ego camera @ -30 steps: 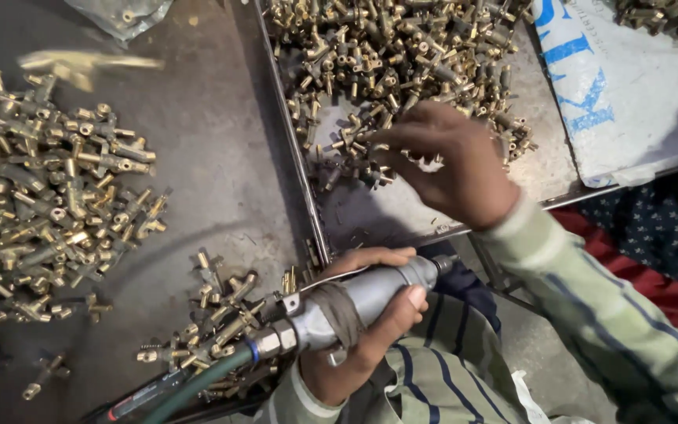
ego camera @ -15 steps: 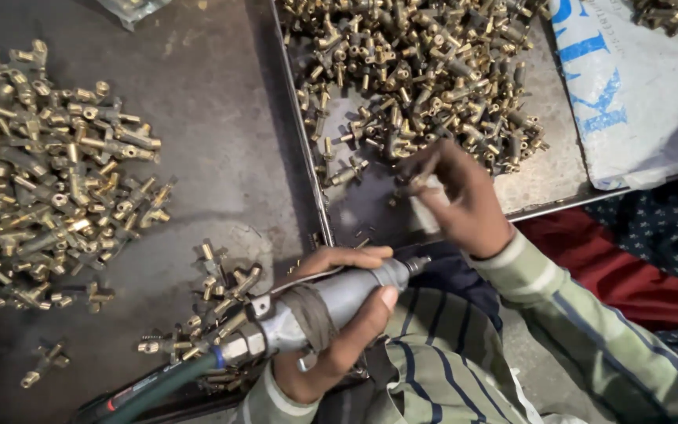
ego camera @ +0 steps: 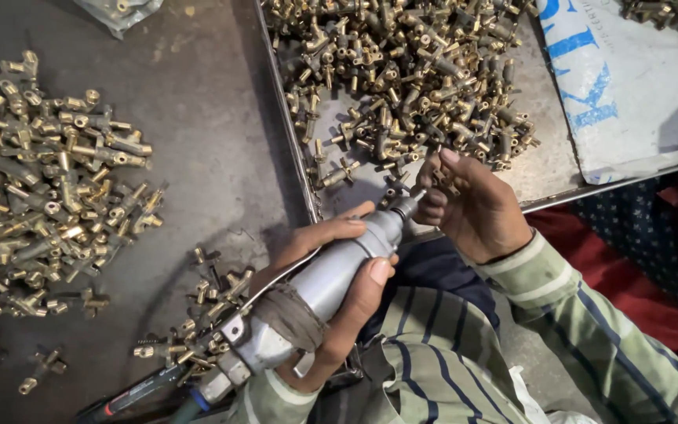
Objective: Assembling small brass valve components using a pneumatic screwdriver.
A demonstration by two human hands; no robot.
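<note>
My left hand (ego camera: 331, 290) grips a grey pneumatic hand tool (ego camera: 315, 286) with a hose at its rear end, its tip pointing up and right. My right hand (ego camera: 472, 208) is closed around a small brass fitting (ego camera: 442, 182) held right at the tool's tip (ego camera: 406, 204). Both hands sit at the near edge of a metal tray (ego camera: 547, 177) filled with several loose brass fittings (ego camera: 410, 78).
A large heap of brass fittings (ego camera: 41, 188) lies on the dark work surface at the left. A smaller scatter of fittings (ego camera: 205, 306) sits beside the tool's rear. A white sack with blue print (ego camera: 629, 86) lies at the upper right. Red cloth (ego camera: 629, 275) is by my right sleeve.
My right hand has pulled back from the tray's pile with a fitting and brought it to the tool's tip. My left hand has raised the tool toward it.
</note>
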